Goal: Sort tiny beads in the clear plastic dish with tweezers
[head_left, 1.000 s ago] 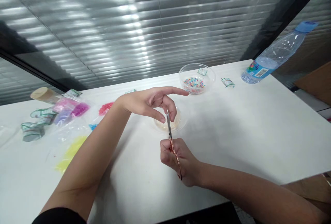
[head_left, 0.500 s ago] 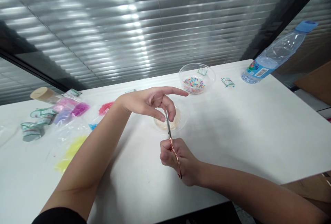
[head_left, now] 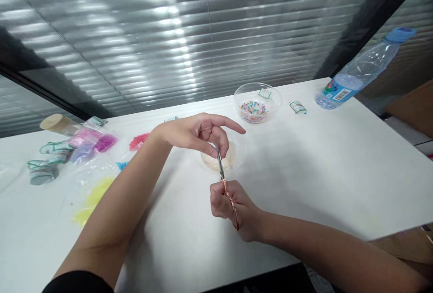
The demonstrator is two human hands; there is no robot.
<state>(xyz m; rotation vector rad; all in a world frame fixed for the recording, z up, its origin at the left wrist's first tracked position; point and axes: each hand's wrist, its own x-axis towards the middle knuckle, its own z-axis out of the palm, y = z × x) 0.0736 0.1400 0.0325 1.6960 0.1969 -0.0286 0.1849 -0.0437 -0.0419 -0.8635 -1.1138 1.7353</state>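
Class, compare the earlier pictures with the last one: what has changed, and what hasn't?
The left hand's index finger has bent slightly, its tip dipping lower. I see nothing newly grasped or released: the right hand still holds the scissors. The bowl of beads and water bottle stayed put.

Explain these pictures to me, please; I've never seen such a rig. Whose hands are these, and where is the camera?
There is no machine here: one person works bare-handed, filmed by a camera worn on the head, looking forward and down. The right hand grips scissors, blades pointing up at the left hand. Whether the left holds anything is too small to tell. Behind the blades sits a clear dish. The white table also carries a bowl of coloured beads, a bottle and, leftward, coloured pieces.
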